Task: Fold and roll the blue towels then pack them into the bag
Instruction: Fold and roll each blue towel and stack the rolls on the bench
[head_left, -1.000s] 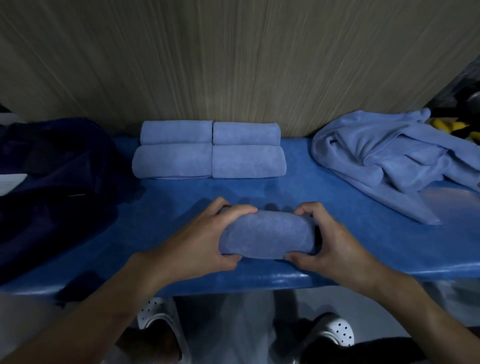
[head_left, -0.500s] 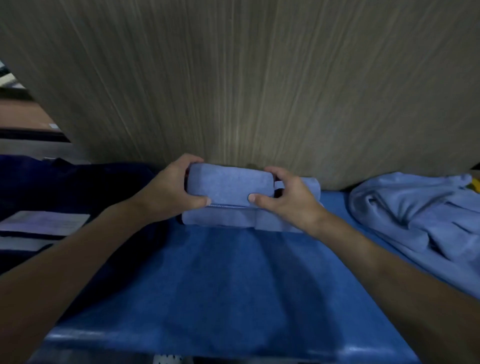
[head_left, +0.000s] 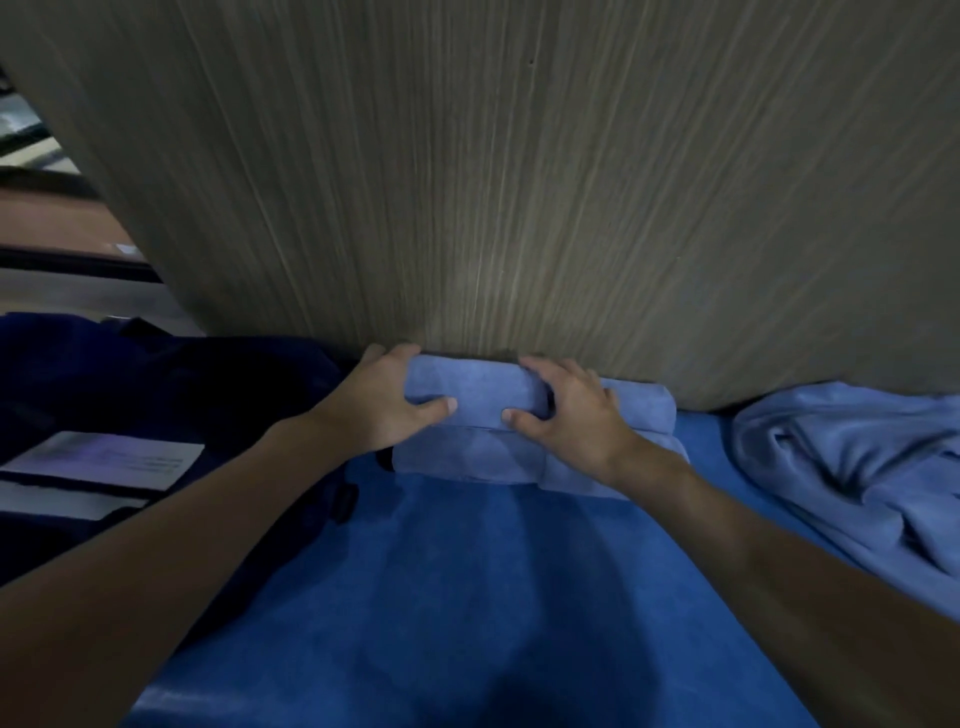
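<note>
From my remote seat, the biggest thing in view is the wood-grain wall panel (head_left: 519, 182), which fills the upper part of the head camera's picture. Below it the blue-covered tabletop (head_left: 467, 597) runs toward me, with both forearms reaching across it. The dark navy bag (head_left: 156, 384) lies along the tabletop's left side, its fabric slumped. On the right is a heap of loose towels (head_left: 857, 467), light blue, rumpled and unfolded.

At the far edge, at the foot of the wall panel, sits the stack of rolled towels (head_left: 467, 460), its rolls lying side by side and touching. The rolled towel (head_left: 472, 389) I am handling lies on top of the stack's left half, lengthwise along the panel. I cannot tell whether it touches the panel.

The left grip (head_left: 384, 410) wraps that roll's left end, with the fingers curled over the far side and the thumb pressed on the near face. The right grip (head_left: 571, 415) clasps the right end the same way, thumb in front and fingers over the top. A pale sheet (head_left: 104, 460) lies flat on the bag, its print too blurred to read.
</note>
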